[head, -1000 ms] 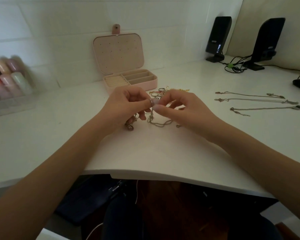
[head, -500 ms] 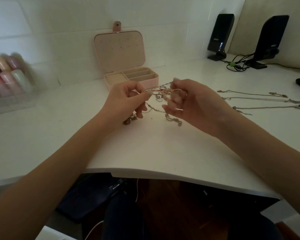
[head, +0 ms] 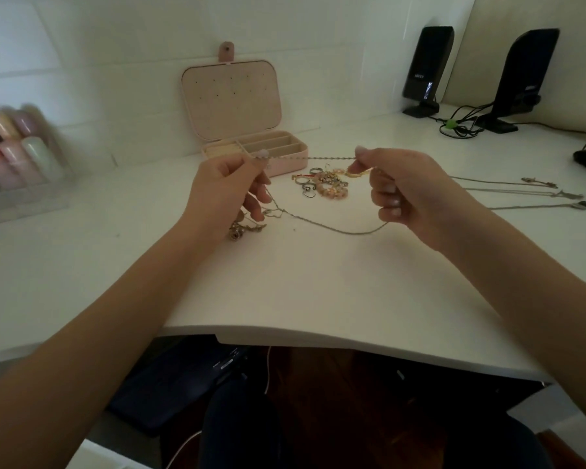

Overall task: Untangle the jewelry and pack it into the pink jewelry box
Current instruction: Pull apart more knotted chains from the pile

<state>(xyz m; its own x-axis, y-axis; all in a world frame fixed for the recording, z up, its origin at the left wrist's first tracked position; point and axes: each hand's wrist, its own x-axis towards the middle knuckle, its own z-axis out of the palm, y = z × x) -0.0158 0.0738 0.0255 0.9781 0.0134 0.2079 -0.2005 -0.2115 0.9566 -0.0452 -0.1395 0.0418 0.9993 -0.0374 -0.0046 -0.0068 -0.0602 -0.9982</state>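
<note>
While both hands pinch the chain (head: 305,158) taut above the desk (head: 318,282), left hand (head: 224,191) and right hand (head: 406,191) closed on its ends: ease apart slowly, watch the knot (head: 247,228) under the left, spare the links. Box (head: 254,150) open behind.

White desk (head: 318,282), curved front edge. On it: open pink jewelry box (head: 254,148) at the back, heap of rings (head: 322,182) just before it, three straightened chains (head: 508,194) at right. Two black speakers (head: 427,69) and clear organizer (head: 17,170) at the far corners.
</note>
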